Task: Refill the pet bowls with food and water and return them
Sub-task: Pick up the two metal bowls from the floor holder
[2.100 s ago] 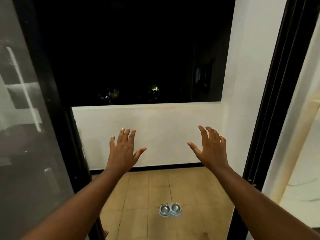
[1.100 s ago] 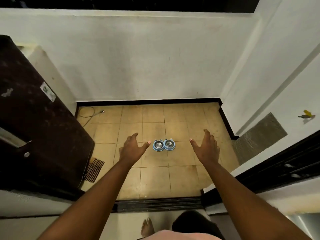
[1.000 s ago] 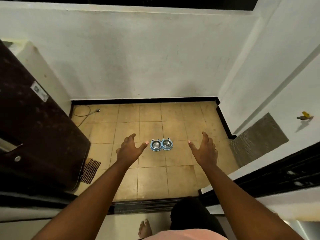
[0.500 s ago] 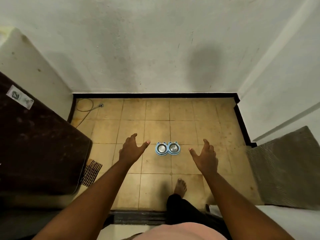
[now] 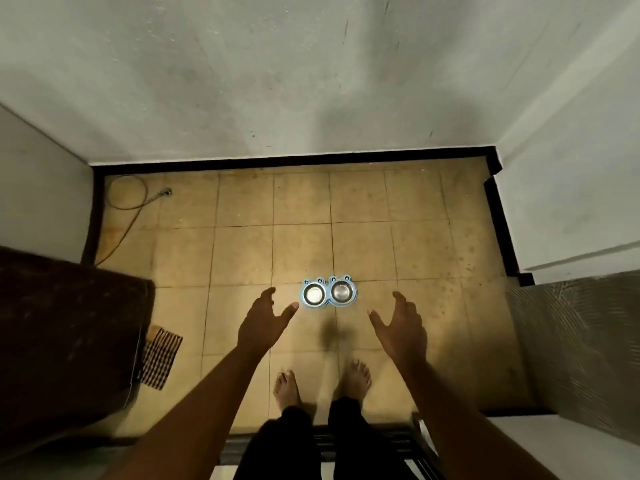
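Observation:
A blue double pet feeder [image 5: 329, 304] with two round steel bowls, the left bowl [image 5: 314, 294] and the right bowl [image 5: 342, 290], stands on the tan tiled balcony floor [image 5: 415, 258]. Both bowls look bare inside. My left hand [image 5: 264, 326] hangs open in the air, its thumb tip near the feeder's left end in the picture. My right hand [image 5: 401, 330] is open too, to the feeder's right. Neither hand touches the feeder. My bare feet stand on the tiles just below it.
White walls close the balcony at the back, left and right. A dark brown bulky object [image 5: 65, 334] fills the left side, with a checked cloth [image 5: 161, 356] at its foot. A thin hose [image 5: 128, 206] lies in the far left corner. A grey mat [image 5: 581, 344] lies at right.
I have stepped over the door track onto the balcony tiles and my view has tipped down. The feeder looks nearer and both hands, still open, have dropped towards it.

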Demonstrator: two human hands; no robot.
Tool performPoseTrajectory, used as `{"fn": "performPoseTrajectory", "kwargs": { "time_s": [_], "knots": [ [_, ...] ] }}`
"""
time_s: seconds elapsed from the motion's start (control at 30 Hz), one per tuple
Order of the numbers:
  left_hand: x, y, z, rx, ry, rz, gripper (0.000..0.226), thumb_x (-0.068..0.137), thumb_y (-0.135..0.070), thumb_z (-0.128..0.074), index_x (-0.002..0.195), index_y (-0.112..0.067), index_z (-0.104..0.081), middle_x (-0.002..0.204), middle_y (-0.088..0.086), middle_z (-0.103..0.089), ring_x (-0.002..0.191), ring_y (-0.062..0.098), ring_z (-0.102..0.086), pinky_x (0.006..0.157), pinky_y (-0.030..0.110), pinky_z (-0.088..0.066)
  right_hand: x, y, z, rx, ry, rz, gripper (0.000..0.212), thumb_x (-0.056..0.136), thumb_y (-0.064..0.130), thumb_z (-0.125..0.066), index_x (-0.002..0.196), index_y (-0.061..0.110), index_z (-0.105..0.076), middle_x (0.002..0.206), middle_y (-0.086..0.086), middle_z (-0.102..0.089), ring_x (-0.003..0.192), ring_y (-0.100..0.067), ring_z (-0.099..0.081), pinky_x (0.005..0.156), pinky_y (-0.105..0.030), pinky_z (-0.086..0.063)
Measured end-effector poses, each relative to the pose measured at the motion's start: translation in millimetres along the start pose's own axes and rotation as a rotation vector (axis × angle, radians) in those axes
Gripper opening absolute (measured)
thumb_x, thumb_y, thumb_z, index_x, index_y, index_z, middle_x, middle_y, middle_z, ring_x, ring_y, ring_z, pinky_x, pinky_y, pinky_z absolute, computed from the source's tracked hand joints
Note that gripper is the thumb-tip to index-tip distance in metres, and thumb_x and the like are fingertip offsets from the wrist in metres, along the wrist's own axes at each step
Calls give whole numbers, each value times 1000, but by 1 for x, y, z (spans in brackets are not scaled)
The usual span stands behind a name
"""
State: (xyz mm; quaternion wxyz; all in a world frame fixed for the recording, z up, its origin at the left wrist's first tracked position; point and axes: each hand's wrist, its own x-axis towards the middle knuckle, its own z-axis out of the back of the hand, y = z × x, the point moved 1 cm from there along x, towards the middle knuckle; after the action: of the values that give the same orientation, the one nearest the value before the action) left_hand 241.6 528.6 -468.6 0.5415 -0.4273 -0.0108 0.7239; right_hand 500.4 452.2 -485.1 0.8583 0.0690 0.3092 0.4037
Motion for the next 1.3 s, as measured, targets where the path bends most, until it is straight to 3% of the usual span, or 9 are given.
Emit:
{"fn": "performPoseTrajectory", "kwargs": {
  "time_s": [0.27,0.47,0.6,0.8,0.87,0.97,1.1,1.2,1.3],
  "knots": [
    [167,31,-51,71,67,110,85,79,-71,-56,145,-22,-35,137,8,-57,124,26,-56,100,44,-48,119,-17,-95,-121,81,-92,76,85,70,-57,142,20,-47,130,-5,-62,118,-24,-62,90,-37,-54],
    [210,68,-110,-12,132,271,82,83,-64,-59,146,-17,-36,133,14,-60,124,30,-57,102,42,-45,173,-26,-149,-111,195,-128,65,87,62,-62,136,20,-53,127,-5,-65,118,-25,-61,91,-36,-52],
    [252,103,-163,6,175,341,81,82,-68,-55,142,-16,-37,115,16,-70,111,31,-63,97,43,-49,218,-44,-200,-131,236,-129,58,89,58,-63,131,19,-56,120,-4,-68,110,-22,-64,86,-32,-51],
    [338,148,-253,-83,116,461,70,87,-49,-65,134,-4,-41,125,23,-62,117,39,-58,87,35,-44,289,-89,-297,-135,253,-179,39,91,46,-67,110,12,-69,108,-3,-71,108,-22,-66,87,-30,-50],
    [373,164,-285,-137,119,462,70,86,-48,-66,134,-5,-39,124,24,-61,111,40,-61,86,34,-48,315,-106,-329,-115,225,-226,40,90,48,-68,106,11,-70,106,-5,-72,105,-25,-67,87,-33,-53],
    [423,189,-330,-125,159,414,75,77,-59,-68,127,-13,-37,117,19,-62,100,37,-64,83,50,-58,357,-129,-381,-55,186,-291,51,86,57,-68,103,9,-67,101,-7,-73,93,-25,-70,77,-35,-56],
    [474,224,-372,-44,143,307,76,64,-69,-70,113,-20,-37,113,7,-60,94,34,-66,72,52,-60,402,-145,-445,-27,180,-380,67,79,66,-69,111,7,-65,105,-12,-72,94,-30,-71,78,-38,-58],
    [494,248,-387,33,103,280,45,69,-42,-73,93,-30,-36,104,6,-64,82,33,-70,68,50,-61,412,-147,-471,5,128,-445,49,84,42,-74,114,5,-63,112,-15,-71,103,-34,-69,78,-37,-53],
    [498,254,-388,60,47,313,27,64,-32,-70,80,-20,-52,90,12,-69,79,34,-72,71,47,-61,410,-148,-473,71,75,-469,33,81,21,-72,107,1,-65,108,-17,-71,100,-36,-69,71,-30,-44]
  ]
}}
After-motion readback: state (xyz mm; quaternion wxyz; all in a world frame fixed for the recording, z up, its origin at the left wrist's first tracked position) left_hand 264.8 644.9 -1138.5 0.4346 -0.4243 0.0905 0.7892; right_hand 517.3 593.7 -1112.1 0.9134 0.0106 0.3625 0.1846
